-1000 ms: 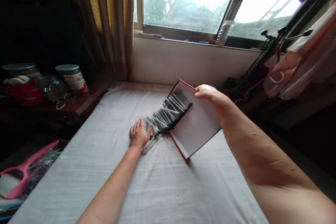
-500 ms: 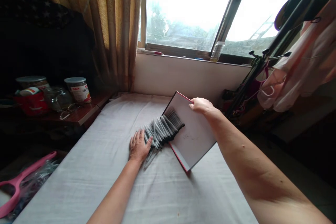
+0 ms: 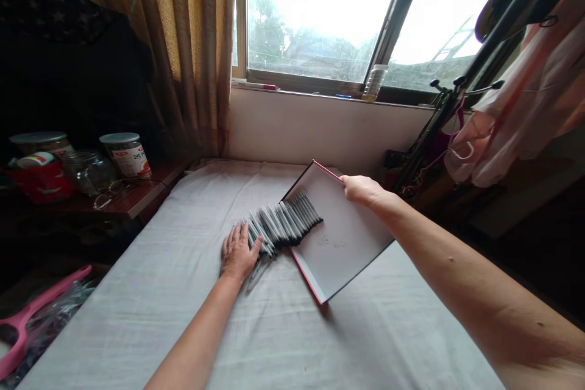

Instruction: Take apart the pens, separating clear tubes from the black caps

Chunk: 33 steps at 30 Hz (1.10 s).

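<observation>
A row of slim clear pens with black ends (image 3: 281,223) spreads from the white cloth onto the inside of a red-edged hardcover (image 3: 338,256), which is tilted up off the cloth. My left hand (image 3: 238,253) lies with fingers stretched out against the left end of the pens, touching them. My right hand (image 3: 363,187) is closed on the upper right edge of the hardcover; its fingers are partly hidden behind it. Faint handwriting shows on the cover's pale inner face. A few loose pens (image 3: 258,274) lie just right of my left wrist.
At left, a dark wooden table (image 3: 137,204) bears a lidded can (image 3: 125,155), a glass jar (image 3: 91,172), a red container (image 3: 41,186) and glasses (image 3: 108,195). A pink handle (image 3: 41,317) is at lower left. A black clothes stand (image 3: 452,103) with hanging clothes is at right.
My right hand has shifted right with the hardcover. The pens on it lie in a more even row. My left hand stays by the pens; the whole view has shifted slightly.
</observation>
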{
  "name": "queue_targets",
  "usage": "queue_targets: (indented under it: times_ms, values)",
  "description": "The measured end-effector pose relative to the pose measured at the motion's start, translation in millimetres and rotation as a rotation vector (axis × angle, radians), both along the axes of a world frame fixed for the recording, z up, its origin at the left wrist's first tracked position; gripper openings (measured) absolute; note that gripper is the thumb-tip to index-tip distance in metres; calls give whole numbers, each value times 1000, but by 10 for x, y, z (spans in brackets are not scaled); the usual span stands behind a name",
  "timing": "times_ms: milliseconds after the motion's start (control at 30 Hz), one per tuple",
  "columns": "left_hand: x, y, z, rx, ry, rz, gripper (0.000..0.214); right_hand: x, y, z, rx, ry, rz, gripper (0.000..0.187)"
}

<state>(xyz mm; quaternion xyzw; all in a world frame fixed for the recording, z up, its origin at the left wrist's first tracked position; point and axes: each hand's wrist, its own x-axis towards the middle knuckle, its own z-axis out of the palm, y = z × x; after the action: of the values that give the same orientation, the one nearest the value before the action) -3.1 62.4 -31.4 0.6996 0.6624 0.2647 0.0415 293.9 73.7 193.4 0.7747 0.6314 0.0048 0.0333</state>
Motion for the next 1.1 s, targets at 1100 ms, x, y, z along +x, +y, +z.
queue_targets:
  times_ms: [1100]
  values:
    - [4, -52, 77, -48, 16, -47, 65, -116, 53, 374, 161, -342, -31, 40]
